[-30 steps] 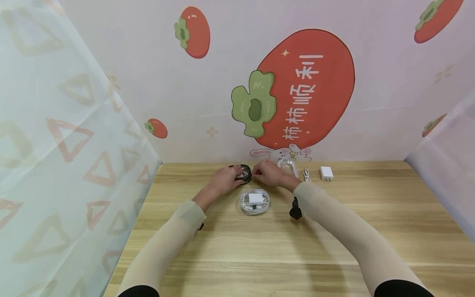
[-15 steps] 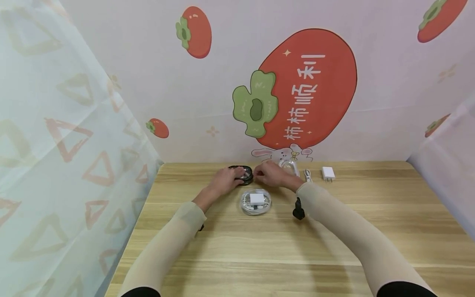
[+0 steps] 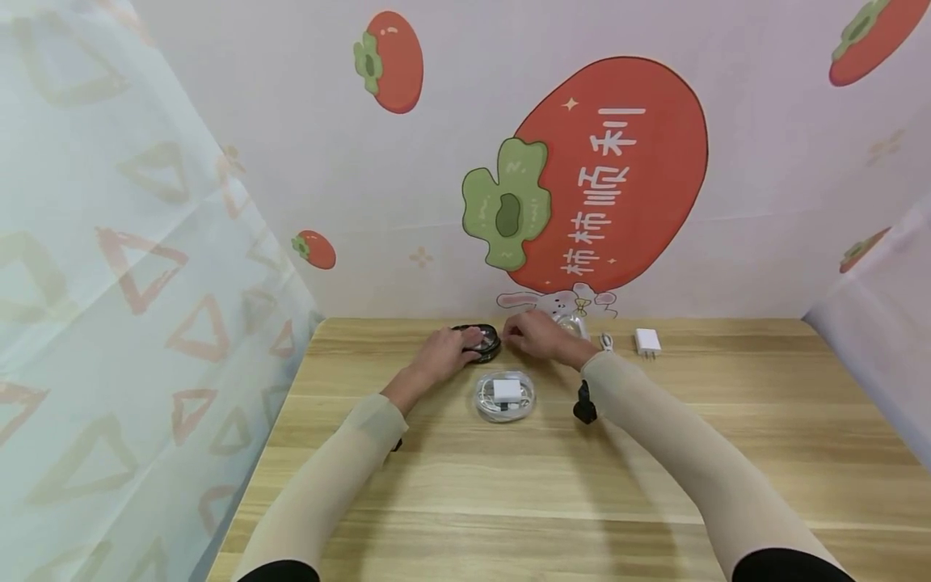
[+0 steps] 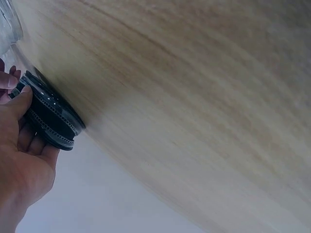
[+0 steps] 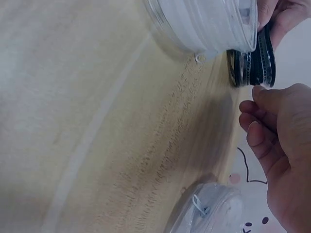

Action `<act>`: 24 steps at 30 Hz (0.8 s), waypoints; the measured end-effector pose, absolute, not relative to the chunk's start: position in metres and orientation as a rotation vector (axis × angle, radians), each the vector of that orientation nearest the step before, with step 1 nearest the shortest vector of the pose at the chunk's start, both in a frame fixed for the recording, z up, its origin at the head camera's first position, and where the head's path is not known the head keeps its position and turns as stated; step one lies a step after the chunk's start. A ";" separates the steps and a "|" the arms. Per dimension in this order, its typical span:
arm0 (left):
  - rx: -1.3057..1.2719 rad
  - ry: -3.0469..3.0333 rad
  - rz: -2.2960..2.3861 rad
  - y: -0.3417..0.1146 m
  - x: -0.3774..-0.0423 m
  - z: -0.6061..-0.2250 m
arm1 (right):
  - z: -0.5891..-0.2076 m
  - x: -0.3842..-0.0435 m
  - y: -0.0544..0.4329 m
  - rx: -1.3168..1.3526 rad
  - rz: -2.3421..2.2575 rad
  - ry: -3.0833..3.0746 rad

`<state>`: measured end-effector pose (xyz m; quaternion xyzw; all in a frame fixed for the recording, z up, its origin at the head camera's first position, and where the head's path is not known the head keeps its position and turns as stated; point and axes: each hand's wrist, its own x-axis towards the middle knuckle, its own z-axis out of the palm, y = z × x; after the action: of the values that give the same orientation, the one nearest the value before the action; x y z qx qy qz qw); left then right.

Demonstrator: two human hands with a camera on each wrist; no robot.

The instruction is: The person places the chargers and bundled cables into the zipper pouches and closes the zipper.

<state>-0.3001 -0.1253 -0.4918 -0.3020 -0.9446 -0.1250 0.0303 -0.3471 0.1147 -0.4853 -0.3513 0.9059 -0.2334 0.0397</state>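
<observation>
At the back of the table lies a round black zippered pouch (image 3: 487, 341) with a shiny top. My left hand (image 3: 439, 356) grips it from the left, thumb on top and fingers along its side. Seen from the left wrist, the pouch (image 4: 51, 110) shows two toothed zipper edges spread apart. My right hand (image 3: 540, 334) is at its right side. In the right wrist view that hand (image 5: 291, 145) has curled fingers, their tips pinched at the edge of the pouch (image 5: 252, 70); the zipper pull there is hidden or too small to make out.
In front sits a clear round pouch (image 3: 502, 414) of white cable, with a white charger (image 3: 507, 391) showing. Behind the right wrist lies another clear pouch (image 3: 575, 325). Further right are a bundled white cable (image 3: 606, 342) and a charger plug (image 3: 646, 341). A printed wall (image 3: 407, 202) borders the table.
The right hand has shifted slightly up and right along the black pouch's side. The left hand keeps its grip. The whole view has drifted a little.
</observation>
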 end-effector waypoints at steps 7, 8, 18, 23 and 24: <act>-0.922 -2.933 -0.387 -0.125 -0.303 -0.491 | -0.485 -0.354 0.111 -1.046 -0.680 2.814; -0.922 -2.938 -0.382 -0.125 -0.303 -0.491 | -0.484 -0.355 0.110 -1.045 -0.675 2.811; -0.957 -2.929 -0.377 -0.127 -0.302 -0.490 | -0.488 -0.367 0.105 -1.008 -0.654 2.808; -0.980 -2.916 -0.394 -0.128 -0.302 -0.491 | -0.487 -0.369 0.102 -1.000 -0.665 2.805; -0.980 -2.915 -0.401 -0.128 -0.303 -0.491 | -0.486 -0.369 0.102 -0.997 -0.667 2.804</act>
<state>-0.3026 -0.1283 -0.4911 -0.3158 -0.9398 -0.1292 0.0203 -0.3695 0.1021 -0.4864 -0.3267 0.9184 -0.2183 0.0459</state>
